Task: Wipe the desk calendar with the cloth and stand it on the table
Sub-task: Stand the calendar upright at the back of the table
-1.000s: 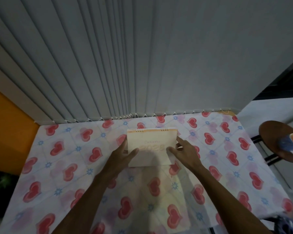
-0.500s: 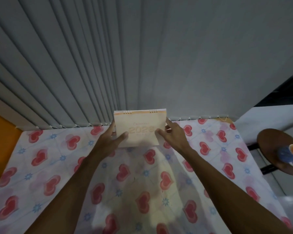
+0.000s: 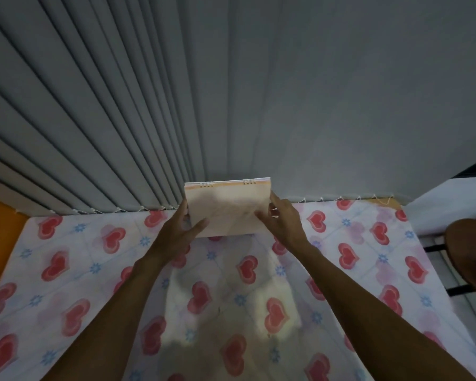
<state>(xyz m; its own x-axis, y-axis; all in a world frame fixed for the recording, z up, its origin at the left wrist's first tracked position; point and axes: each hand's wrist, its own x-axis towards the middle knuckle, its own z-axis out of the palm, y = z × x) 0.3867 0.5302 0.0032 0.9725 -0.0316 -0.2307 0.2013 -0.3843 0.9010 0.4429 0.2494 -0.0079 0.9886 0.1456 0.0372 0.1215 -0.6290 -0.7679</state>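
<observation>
We see one desk calendar (image 3: 227, 209), pale orange, spiral binding along its top edge, held upright between our two hands at the far edge of the worktop (image 3: 66, 270). Print on its face is too blurred to read. Left hand (image 3: 173, 235) clamps the calendar's left side, thumb laid across the lower front, fingers behind. Right hand (image 3: 282, 220) clamps the right side, thumb on the front, forefinger up along the edge. Whether the bottom edge touches the worktop we cannot tell.

Directly behind the hands: grey vertical blinds (image 3: 121, 119), hanging to the worktop's back edge, close behind the calendar. Under both forearms: one tablecloth (image 3: 231, 298), white with red hearts and small blue flowers. Well to the right of the right hand: one round brown stool (image 3: 467, 248), off the worktop; something blue sits at the frame edge on it, not identifiable. Far left of the left hand: an orange wall (image 3: 0, 232).
</observation>
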